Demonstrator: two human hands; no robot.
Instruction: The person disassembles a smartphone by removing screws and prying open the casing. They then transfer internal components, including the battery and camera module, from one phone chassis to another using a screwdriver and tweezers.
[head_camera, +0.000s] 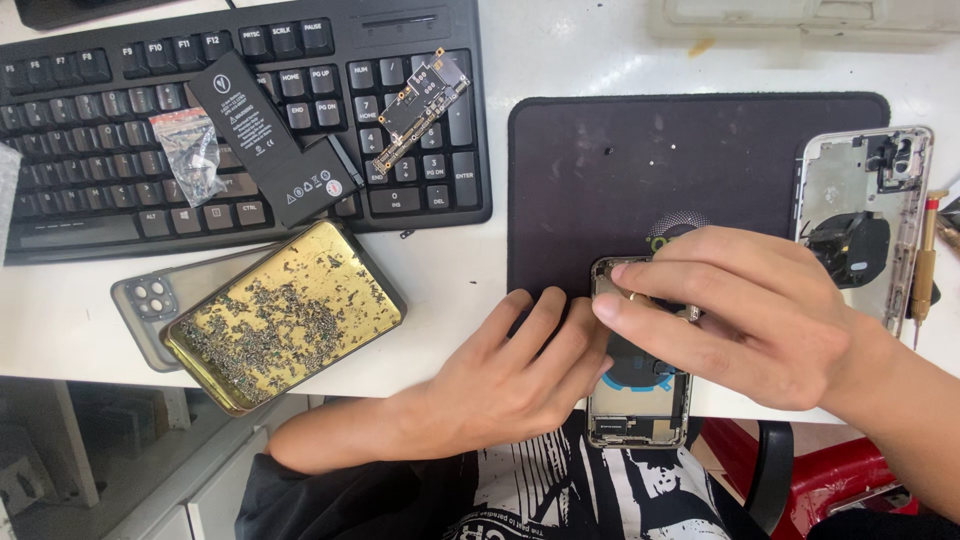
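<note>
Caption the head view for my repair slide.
Both hands, left hand and right hand, work on an opened phone frame over a dark mat.

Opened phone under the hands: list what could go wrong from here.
1. The opened phone hangs past the edge of the table over the lap; pressure from the right hand or left hand might tip it off.
2. The gold tray of loose screws also juts past the edge near the left forearm; a nudge could spill them.
3. The battery and circuit board lie on the keyboard, where they could slide off or get bumped.
</note>
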